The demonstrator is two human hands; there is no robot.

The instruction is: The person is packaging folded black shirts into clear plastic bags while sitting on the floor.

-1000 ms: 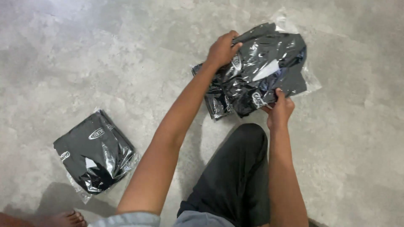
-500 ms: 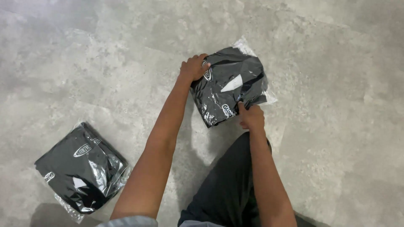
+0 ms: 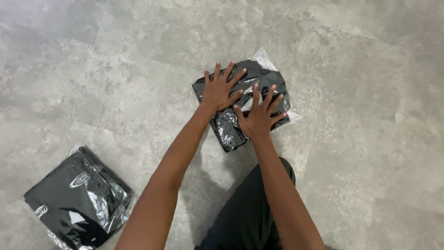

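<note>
A folded black garment in a clear plastic bag lies on the grey concrete floor in front of me. My left hand rests flat on its upper left part, fingers spread wide. My right hand lies flat on the bag's middle, fingers also spread. Neither hand grips anything; both palms press down on the plastic. Most of the bag's middle is hidden under my hands.
A second bagged black garment lies on the floor at the lower left, well apart from my arms. My knee in black trousers is below the hands. The concrete floor stretches all around.
Both hands let go of the bag's edges and now lie flat, fingers spread, on top of it. The bag has been laid flat on the floor.
</note>
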